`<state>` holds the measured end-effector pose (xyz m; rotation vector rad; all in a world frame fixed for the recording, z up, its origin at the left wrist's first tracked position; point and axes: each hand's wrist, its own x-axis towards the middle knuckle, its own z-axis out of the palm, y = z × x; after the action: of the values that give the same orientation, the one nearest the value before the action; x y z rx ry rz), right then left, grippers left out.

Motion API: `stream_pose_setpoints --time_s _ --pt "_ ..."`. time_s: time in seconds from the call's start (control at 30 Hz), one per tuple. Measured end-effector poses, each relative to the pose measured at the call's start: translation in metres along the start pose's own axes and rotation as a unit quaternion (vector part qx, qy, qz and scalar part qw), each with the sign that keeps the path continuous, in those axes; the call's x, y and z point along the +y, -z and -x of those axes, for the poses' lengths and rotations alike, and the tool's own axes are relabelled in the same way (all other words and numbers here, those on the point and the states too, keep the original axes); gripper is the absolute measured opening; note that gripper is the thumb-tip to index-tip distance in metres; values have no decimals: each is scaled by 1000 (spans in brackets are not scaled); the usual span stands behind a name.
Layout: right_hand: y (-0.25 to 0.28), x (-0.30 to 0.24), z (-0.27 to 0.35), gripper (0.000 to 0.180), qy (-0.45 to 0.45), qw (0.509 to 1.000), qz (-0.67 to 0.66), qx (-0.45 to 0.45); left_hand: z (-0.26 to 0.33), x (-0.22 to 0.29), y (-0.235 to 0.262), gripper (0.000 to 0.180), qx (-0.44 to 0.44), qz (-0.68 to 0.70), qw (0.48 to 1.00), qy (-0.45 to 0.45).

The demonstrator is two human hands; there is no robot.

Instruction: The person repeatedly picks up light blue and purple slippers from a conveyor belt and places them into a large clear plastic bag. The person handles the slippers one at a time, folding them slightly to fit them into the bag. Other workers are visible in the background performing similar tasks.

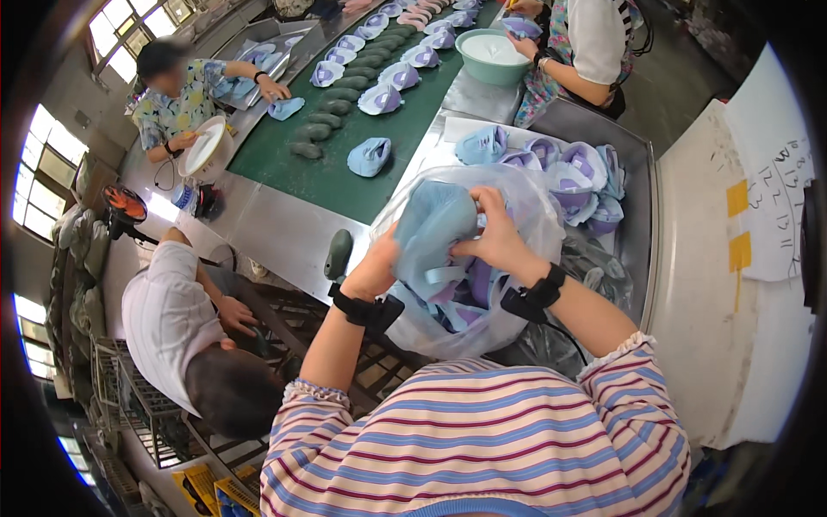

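Observation:
Between my two hands is a light blue shoe upper (431,226), lifted over an open clear plastic bag. My left hand (377,264) grips its left edge, and that hand is slightly blurred. With thumb and fingers, my right hand (498,233) pinches the right edge. Below, the plastic bag (532,302) contains more blue and purple uppers (469,314), partly hidden by the held one. Beyond the bag, a pile of purple and blue uppers (573,177) lies in a metal tray.
A green conveyor belt (267,164) carries rows of uppers and dark green shoe lasts (319,132). One last (338,252) lies on the metal edge at my left. Co-workers sit across the belt and at far right, near a green basin (493,73). Another person (172,319) bends close at left.

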<state>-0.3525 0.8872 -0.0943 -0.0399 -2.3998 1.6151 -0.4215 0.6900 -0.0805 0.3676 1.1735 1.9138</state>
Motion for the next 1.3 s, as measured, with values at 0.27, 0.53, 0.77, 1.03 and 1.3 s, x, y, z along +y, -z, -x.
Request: stream_pose_setpoints --time_s 0.27,0.53,0.77,1.03,1.3 --pt "14 -17 20 29 401 893 159 126 -15 9 14 34 118 231 956 -134" --pt "75 -34 22 47 80 979 -58 -180 -19 94 52 33 103 -618 764 -157" --pt "67 -16 -28 68 -123 883 -339 -300 -68 84 -7 25 -99 -656 721 -203" --pt "59 26 -43 48 -184 857 -447 -180 -70 50 49 49 -123 -317 940 -30" --pt "65 56 -52 46 -199 848 -485 -71 -62 28 66 43 89 -164 977 -102"
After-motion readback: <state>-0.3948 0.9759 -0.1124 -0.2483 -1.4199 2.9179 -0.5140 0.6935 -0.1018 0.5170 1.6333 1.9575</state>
